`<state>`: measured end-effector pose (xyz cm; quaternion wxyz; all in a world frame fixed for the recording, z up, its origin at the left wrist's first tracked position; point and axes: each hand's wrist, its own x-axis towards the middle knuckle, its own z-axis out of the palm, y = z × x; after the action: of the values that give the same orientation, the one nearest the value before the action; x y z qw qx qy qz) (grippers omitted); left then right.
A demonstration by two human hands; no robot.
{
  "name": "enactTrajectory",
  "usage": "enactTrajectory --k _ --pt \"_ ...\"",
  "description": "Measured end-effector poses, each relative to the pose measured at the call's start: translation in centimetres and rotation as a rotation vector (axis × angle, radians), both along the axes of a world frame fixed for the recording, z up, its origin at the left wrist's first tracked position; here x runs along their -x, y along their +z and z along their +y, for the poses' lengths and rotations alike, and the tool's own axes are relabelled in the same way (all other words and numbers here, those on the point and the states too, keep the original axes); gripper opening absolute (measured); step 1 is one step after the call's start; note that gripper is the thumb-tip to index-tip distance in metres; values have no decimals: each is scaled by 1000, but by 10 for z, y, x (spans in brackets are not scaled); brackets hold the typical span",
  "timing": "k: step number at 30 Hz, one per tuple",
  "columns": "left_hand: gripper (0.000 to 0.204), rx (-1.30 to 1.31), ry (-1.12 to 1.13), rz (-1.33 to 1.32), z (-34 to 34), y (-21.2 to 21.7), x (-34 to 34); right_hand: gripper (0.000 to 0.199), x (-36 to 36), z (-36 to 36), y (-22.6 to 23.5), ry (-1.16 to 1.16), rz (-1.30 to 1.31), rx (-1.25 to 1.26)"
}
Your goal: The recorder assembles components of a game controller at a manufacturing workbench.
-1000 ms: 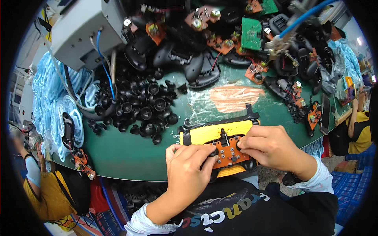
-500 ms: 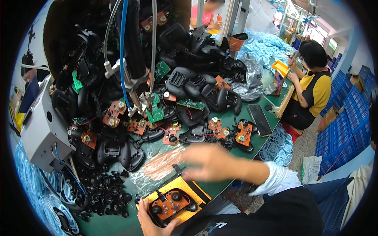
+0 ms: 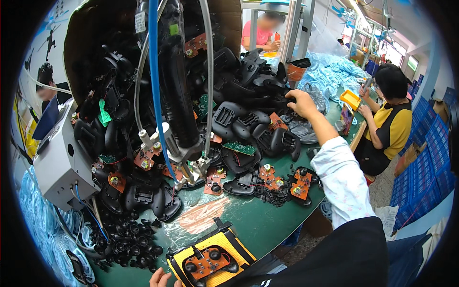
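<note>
A black game controller half with an orange circuit board (image 3: 208,263) and two black thumbsticks lies in a yellow padded fixture (image 3: 237,246) at the table's near edge. My left hand (image 3: 164,278) is at the fixture's lower left corner, its fingers apart and holding nothing; the lower edge cuts off the rest. My right hand (image 3: 303,104) is stretched out to the far right end of the parts pile. Its fingers are bent around the end of a black controller shell (image 3: 276,101), which is partly hidden among other shells.
A pneumatic tool with hoses (image 3: 179,158) hangs over the heaped shells. Loose black thumbstick caps (image 3: 136,241) lie left of the fixture, beside a grey machine box (image 3: 67,155). An orange cup (image 3: 296,71) stands beyond my right hand. A co-worker in yellow (image 3: 394,115) sits at right.
My right hand has moved from above the fixture to the far right of the pile. My left hand has let go of the fixture and dropped lower left. The view has shifted.
</note>
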<state>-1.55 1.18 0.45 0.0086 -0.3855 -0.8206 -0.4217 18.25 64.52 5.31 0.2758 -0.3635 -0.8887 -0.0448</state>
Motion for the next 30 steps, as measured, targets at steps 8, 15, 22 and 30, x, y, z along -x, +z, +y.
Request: enactTrajectory --k 8,15,22,30 --pt "18 -58 -91 -29 16 -5 5 29 -13 -20 17 86 -84 305" --pt "15 -89 -72 -21 -1 14 -5 16 1 -23 29 127 88 126" --pt "25 -394 -70 -678 -2 11 5 12 10 -227 56 575 980 688" --pt "50 -496 -466 -1325 52 61 21 44 71 -385 -3 1001 740 1271"
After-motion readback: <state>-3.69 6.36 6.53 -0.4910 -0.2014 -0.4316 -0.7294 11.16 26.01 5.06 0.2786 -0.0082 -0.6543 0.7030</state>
